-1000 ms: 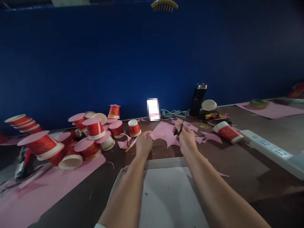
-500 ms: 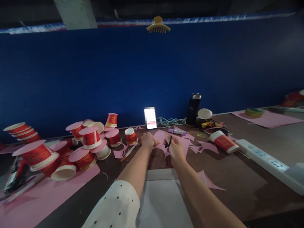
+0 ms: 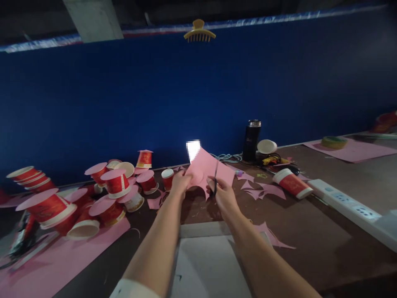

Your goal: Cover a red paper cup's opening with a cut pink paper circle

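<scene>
left hand point(image 3: 181, 181) pinches a pink sheet point(image 3: 207, 169) above the desk point(image 3: 328, 215)'s far edge, mid-length; right hand point(image 3: 222, 191) grips dark-handled scissors point(image 3: 215, 182) at its near side, red paper cups point(image 3: 115, 182) massed toward the desk's far left corner.

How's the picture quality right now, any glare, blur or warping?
In the head view, lighting is dim; the phone glares white and is partly pixelated; the power strip looks stretched toward the edge; the cups at far left and the right hand look soft; the blue wall darkens toward its corners.
</scene>
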Demonstrator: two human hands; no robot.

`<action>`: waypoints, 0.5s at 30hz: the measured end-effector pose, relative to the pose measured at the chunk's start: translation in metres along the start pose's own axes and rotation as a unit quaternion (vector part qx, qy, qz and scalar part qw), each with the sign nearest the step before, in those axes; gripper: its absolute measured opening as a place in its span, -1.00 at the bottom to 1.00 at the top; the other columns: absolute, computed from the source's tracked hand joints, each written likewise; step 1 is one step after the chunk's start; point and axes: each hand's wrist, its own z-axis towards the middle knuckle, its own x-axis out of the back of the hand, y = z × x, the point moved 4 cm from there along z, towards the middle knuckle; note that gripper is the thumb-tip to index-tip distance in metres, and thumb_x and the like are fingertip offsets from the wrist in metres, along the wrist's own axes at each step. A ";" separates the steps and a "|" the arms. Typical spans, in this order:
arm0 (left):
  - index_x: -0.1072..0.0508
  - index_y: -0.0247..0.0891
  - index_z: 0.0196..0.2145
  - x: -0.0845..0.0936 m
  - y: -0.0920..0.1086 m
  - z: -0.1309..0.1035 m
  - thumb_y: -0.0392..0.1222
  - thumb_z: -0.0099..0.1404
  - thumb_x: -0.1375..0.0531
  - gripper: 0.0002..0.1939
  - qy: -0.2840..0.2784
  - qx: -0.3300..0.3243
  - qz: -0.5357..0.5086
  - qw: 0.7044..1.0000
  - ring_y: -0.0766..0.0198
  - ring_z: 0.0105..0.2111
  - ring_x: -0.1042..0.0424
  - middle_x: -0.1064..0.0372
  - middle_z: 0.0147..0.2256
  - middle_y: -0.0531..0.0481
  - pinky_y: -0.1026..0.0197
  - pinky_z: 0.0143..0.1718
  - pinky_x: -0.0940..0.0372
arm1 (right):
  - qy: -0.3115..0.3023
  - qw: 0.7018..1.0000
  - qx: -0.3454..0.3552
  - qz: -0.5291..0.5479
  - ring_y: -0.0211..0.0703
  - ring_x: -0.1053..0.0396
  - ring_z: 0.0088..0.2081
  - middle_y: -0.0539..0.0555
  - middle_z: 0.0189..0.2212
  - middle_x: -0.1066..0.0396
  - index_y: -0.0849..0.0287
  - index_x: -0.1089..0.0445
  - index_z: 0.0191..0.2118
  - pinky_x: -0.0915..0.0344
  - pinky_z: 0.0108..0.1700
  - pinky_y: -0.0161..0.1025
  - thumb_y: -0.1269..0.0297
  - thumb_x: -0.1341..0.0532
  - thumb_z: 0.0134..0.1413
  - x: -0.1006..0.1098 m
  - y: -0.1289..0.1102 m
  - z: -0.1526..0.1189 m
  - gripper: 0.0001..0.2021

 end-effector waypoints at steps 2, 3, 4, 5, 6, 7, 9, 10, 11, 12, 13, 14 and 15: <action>-0.52 -0.28 -0.37 0.017 0.012 -0.014 -0.15 -0.09 -0.32 -0.73 0.027 -0.042 -0.003 0.999 0.21 -0.44 -0.44 -0.47 -0.44 -0.05 0.22 -0.38 -0.31 | -0.071 0.997 0.000 -0.019 -0.28 -0.31 -0.49 -0.01 -0.54 -0.37 0.25 -0.43 -0.12 -0.21 -0.44 -0.33 0.02 -0.34 -0.22 -0.009 -0.003 -0.008 -0.48; -0.51 -0.29 -0.34 0.025 0.014 -0.021 -0.12 -0.06 -0.30 -0.72 0.049 -0.046 -0.022 0.998 0.23 -0.42 -0.43 -0.47 -0.42 -0.05 0.22 -0.36 -0.31 | -0.112 0.993 0.005 -0.033 -0.28 -0.32 -0.47 0.00 -0.52 -0.39 0.24 -0.43 -0.11 -0.22 -0.40 -0.33 0.02 -0.34 -0.19 -0.014 -0.004 -0.012 -0.48; -0.49 -0.29 -0.31 0.031 0.015 -0.026 -0.12 -0.05 -0.30 -0.69 0.061 -0.042 -0.047 0.996 0.24 -0.41 -0.43 -0.46 -0.41 -0.04 0.21 -0.33 -0.32 | -0.149 0.988 0.013 -0.047 -0.28 -0.32 -0.45 0.00 -0.50 -0.40 0.23 -0.44 -0.10 -0.22 -0.37 -0.33 0.03 -0.33 -0.17 -0.018 -0.006 -0.017 -0.50; -0.48 -0.29 -0.27 0.035 0.016 -0.031 -0.12 -0.04 -0.30 -0.66 0.067 -0.048 -0.084 0.993 0.25 -0.40 -0.43 -0.46 -0.38 -0.03 0.20 -0.31 -0.32 | -0.183 0.981 0.022 -0.062 -0.28 -0.32 -0.43 0.01 -0.47 -0.41 0.22 -0.44 -0.09 -0.22 -0.36 -0.33 0.03 -0.32 -0.14 -0.021 -0.007 -0.022 -0.51; -0.46 -0.29 -0.26 0.037 0.015 -0.034 -0.12 -0.04 -0.30 -0.65 0.061 -0.040 -0.117 0.990 0.26 -0.39 -0.43 -0.45 -0.38 -0.02 0.18 -0.30 -0.33 | -0.208 0.975 0.029 -0.076 -0.28 -0.32 -0.43 0.01 -0.46 -0.41 0.20 -0.45 -0.09 -0.21 -0.36 -0.34 0.03 -0.31 -0.12 -0.023 -0.008 -0.025 -0.53; -0.44 -0.29 -0.29 0.040 0.015 -0.036 -0.13 -0.06 -0.31 -0.66 0.073 -0.041 -0.138 0.987 0.27 -0.40 -0.42 -0.43 -0.40 0.01 0.19 -0.30 -0.33 | -0.228 0.969 0.031 -0.089 -0.29 -0.31 -0.43 0.00 -0.46 -0.40 0.18 -0.46 -0.09 -0.20 -0.38 -0.35 0.02 -0.30 -0.10 -0.025 -0.009 -0.028 -0.55; -0.42 -0.29 -0.32 0.042 0.016 -0.037 -0.14 -0.07 -0.32 -0.67 0.082 -0.052 -0.160 0.982 0.29 -0.38 -0.41 -0.41 -0.40 0.03 0.20 -0.29 -0.33 | -0.251 0.962 0.016 -0.106 -0.30 -0.30 -0.45 -0.01 -0.47 -0.37 0.18 -0.46 -0.09 -0.18 -0.40 -0.36 0.01 -0.29 -0.09 -0.025 -0.009 -0.031 -0.55; -0.41 -0.29 -0.32 0.042 0.017 -0.037 -0.14 -0.07 -0.32 -0.68 0.083 -0.057 -0.162 0.982 0.29 -0.36 -0.42 -0.41 -0.40 0.03 0.20 -0.28 -0.33 | -0.255 0.960 0.001 -0.112 -0.30 -0.30 -0.45 -0.02 -0.48 -0.36 0.18 -0.46 -0.09 -0.18 -0.40 -0.36 0.00 -0.29 -0.10 -0.024 -0.008 -0.031 -0.54; -0.41 -0.29 -0.32 0.043 0.018 -0.037 -0.15 -0.06 -0.32 -0.68 0.081 -0.058 -0.160 0.982 0.29 -0.35 -0.42 -0.41 -0.38 0.02 0.20 -0.28 -0.33 | -0.255 0.960 -0.016 -0.116 -0.30 -0.29 -0.45 -0.03 -0.49 -0.36 0.19 -0.46 -0.09 -0.19 -0.40 -0.36 0.00 -0.31 -0.12 -0.022 -0.006 -0.030 -0.52; -0.41 -0.28 -0.31 0.043 0.018 -0.037 -0.15 -0.06 -0.32 -0.67 0.081 -0.055 -0.159 0.982 0.28 -0.35 -0.43 -0.42 -0.37 0.01 0.19 -0.29 -0.34 | -0.252 0.960 -0.032 -0.120 -0.30 -0.29 -0.46 -0.03 -0.50 -0.35 0.19 -0.46 -0.10 -0.21 -0.39 -0.35 0.00 -0.32 -0.15 -0.021 -0.005 -0.029 -0.51; -0.41 -0.27 -0.29 0.043 0.018 -0.036 -0.15 -0.06 -0.33 -0.66 0.081 -0.050 -0.158 0.983 0.27 -0.35 -0.43 -0.42 -0.36 0.00 0.18 -0.30 -0.34 | -0.250 0.959 -0.044 -0.127 -0.30 -0.29 -0.46 -0.03 -0.50 -0.36 0.20 -0.47 -0.11 -0.22 -0.39 -0.35 0.00 -0.34 -0.18 -0.019 -0.004 -0.028 -0.50; -0.41 -0.26 -0.28 0.044 0.018 -0.036 -0.15 -0.07 -0.33 -0.64 0.082 -0.048 -0.159 0.983 0.26 -0.34 -0.44 -0.42 -0.35 0.00 0.17 -0.31 -0.35 | -0.248 0.958 -0.055 -0.134 -0.31 -0.29 -0.46 -0.03 -0.50 -0.36 0.21 -0.48 -0.14 -0.22 -0.39 -0.34 0.00 -0.36 -0.21 -0.018 -0.002 -0.026 -0.50; -0.41 -0.26 -0.26 0.045 0.018 -0.035 -0.14 -0.07 -0.33 -0.63 0.084 -0.051 -0.162 0.982 0.25 -0.34 -0.45 -0.43 -0.34 -0.01 0.17 -0.31 -0.36 | -0.247 0.957 -0.065 -0.137 -0.31 -0.29 -0.47 -0.03 -0.50 -0.37 0.21 -0.49 -0.16 -0.23 -0.38 -0.34 0.00 -0.37 -0.23 -0.017 -0.001 -0.025 -0.51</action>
